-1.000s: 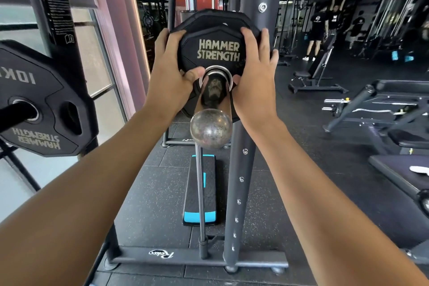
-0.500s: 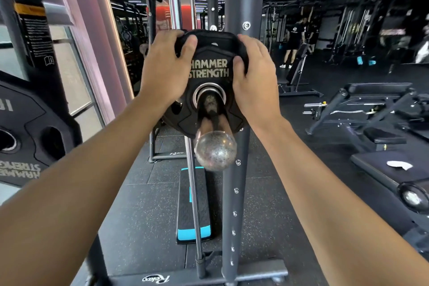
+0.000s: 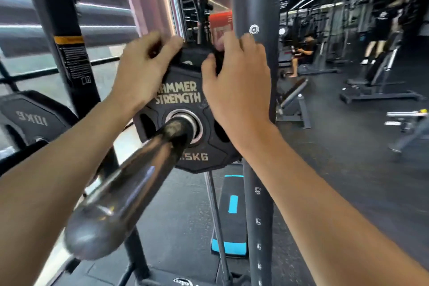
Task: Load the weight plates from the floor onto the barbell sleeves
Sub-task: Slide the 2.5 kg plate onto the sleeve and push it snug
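Observation:
A small black Hammer Strength weight plate sits on the chrome barbell sleeve, which runs toward me at lower left. My left hand grips the plate's upper left edge, fingers curled over the top. At the upper right edge, my right hand holds the plate with the thumb on its face and the fingers over the rim. The plate's lower label reads partly ".5KG". A 10 kg black plate hangs on a peg at the far left.
A grey rack upright stands right behind the plate, with a chrome guide rod beside it. A black and blue step platform lies on the rubber floor below. Benches and people occupy the gym at right.
The plate has slid farther along the sleeve, away from its end. Both hands have shifted up to the plate's top edge. The view has swung so the sleeve now points lower left.

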